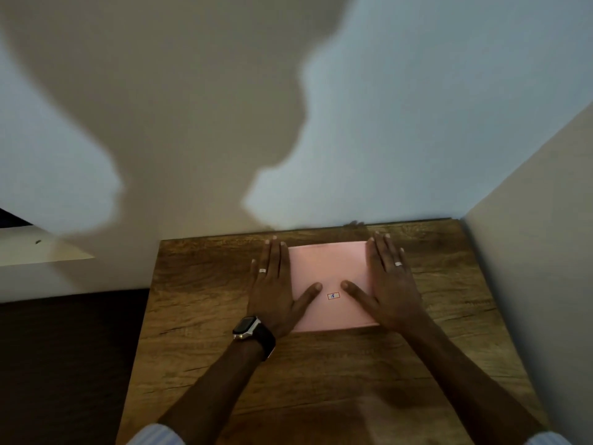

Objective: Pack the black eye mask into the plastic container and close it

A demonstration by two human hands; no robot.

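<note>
Head view, nearest zone: your two forearms enter from the bottom edge, striped cuffs just visible, a watch (253,329) on the left wrist. Your left hand (276,284) and right hand (390,284) lie palm-down, flat on the tabletop (199,332), one on each side edge of a pink sheet (327,268). On both hands the fingers (380,252) are extended and held close together, thumbs angled inward onto the sheet; they pinch nothing. Each hand carries a ring.

This placement reads as a rest or framing pose that pins the sheet and shows a small red-bordered label (333,296) between your thumbs. Judged from this, packing has not started.

Neither the black eye mask nor the plastic container is in view; you cannot locate them from here.

Surface: dark wood-grain board, bare apart from the sheet. Beyond it, a pale wall (417,107) meets the far edge and carries a large cast shadow; a second wall closes the right side.
</note>
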